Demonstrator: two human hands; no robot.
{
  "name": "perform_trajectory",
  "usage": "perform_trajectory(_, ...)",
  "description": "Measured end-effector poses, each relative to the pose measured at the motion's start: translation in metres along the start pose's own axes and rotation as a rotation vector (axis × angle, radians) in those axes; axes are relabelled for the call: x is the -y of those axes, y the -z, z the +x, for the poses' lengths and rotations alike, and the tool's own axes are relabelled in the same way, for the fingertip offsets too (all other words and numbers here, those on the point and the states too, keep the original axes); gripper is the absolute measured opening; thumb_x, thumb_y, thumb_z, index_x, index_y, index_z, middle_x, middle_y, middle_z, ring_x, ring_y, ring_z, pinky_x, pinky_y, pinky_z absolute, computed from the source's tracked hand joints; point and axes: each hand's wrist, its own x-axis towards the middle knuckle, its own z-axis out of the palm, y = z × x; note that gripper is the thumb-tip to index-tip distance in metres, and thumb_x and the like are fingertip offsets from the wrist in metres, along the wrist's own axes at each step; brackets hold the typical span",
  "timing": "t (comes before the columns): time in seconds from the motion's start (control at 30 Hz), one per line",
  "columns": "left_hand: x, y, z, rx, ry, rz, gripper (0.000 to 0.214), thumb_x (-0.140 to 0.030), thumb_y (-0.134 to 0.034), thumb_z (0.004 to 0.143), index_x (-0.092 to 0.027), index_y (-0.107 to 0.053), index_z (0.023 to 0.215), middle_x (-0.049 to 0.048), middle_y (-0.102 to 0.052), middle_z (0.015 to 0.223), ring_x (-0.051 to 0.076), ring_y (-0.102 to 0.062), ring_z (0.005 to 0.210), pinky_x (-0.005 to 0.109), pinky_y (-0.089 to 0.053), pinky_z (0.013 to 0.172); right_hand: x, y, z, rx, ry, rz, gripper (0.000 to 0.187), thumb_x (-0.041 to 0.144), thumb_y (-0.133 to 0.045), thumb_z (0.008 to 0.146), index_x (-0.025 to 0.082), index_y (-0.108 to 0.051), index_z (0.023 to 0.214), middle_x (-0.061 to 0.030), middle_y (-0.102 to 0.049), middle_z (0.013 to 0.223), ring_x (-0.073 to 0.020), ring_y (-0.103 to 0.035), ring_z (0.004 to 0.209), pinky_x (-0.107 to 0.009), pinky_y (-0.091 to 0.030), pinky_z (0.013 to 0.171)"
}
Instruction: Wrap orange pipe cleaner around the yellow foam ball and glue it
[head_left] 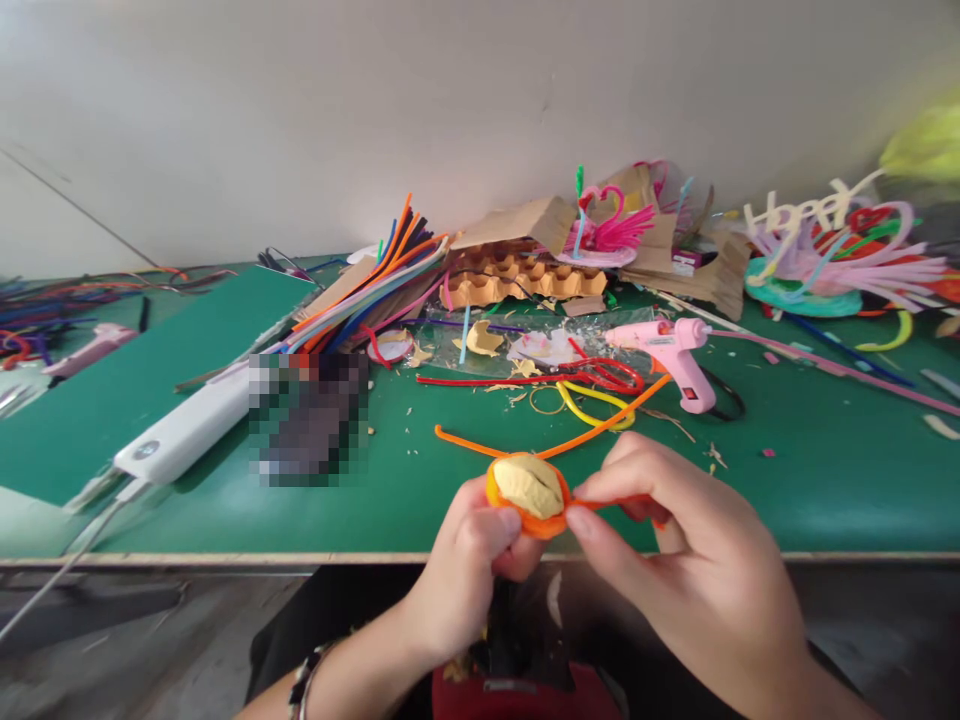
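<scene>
My left hand (pixel 476 545) grips a pale yellow, rounded piece (pixel 529 484) with an orange pipe cleaner (pixel 541 526) wrapped round its edge. Thumb and fingers pinch it from the left and below. At the right side of the piece, my right hand (pixel 675 530) pinches the orange pipe cleaner's free length between thumb and forefinger. What the pale piece is made of I cannot tell for certain. Just beyond my hands a loose orange pipe cleaner (pixel 585 433) lies on the green table, bent in a wide V.
A pink glue gun (pixel 671 355) lies right of centre. Behind are an egg carton (pixel 517 280), a bundle of pipe cleaners (pixel 375 290), red scissors (pixel 611 374) and finished pipe-cleaner swans (pixel 600 230). A white power strip (pixel 187 425) lies at left. The table's front edge (pixel 225 560) runs below my hands.
</scene>
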Motion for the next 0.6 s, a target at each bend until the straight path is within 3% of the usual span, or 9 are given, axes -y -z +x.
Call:
perform_trajectory(0.2,-0.0060,-0.0038,0.0019,0.059,0.086,-0.142,0.023,-0.035,-0.044,0.065,-0.021,-0.035,0.048,-0.0071,-0.019,0.041,0.007,-0.015,0.041,0.026,-0.011,0.044,-0.0038,0.0035,-0.0015,0.057,-0.080,0.123,0.009,0.019,-0.058,0.081,0.022,-0.053,0.075,0.0067,-0.056,0.066,-0.0043,-0.052,0.057,-0.013,-0.043,0.050)
perform_trajectory(0.4,-0.0057,-0.0042,0.0020,0.060,0.125,-0.103,0.025,-0.035,-0.045,0.061,-0.022,-0.031,0.044,-0.0067,-0.021,0.039,0.006,-0.015,0.040,0.025,-0.008,0.043,-0.0027,0.0042,-0.0009,0.067,-0.088,0.159,0.013,0.018,-0.062,0.079,0.022,-0.053,0.071,0.0068,-0.056,0.063,-0.0046,-0.054,0.058,-0.013,-0.044,0.052)
perform_trajectory(0.6,-0.0086,-0.0017,0.0036,0.126,0.204,-0.132,0.024,-0.041,-0.047,0.062,-0.019,-0.046,0.052,-0.0090,-0.019,0.036,0.007,-0.011,0.038,0.026,-0.007,0.041,-0.0043,0.0037,-0.0022,0.094,-0.108,0.192,0.012,0.018,-0.060,0.080,0.023,-0.052,0.074,0.0073,-0.055,0.066,-0.0035,-0.053,0.059,-0.010,-0.044,0.054)
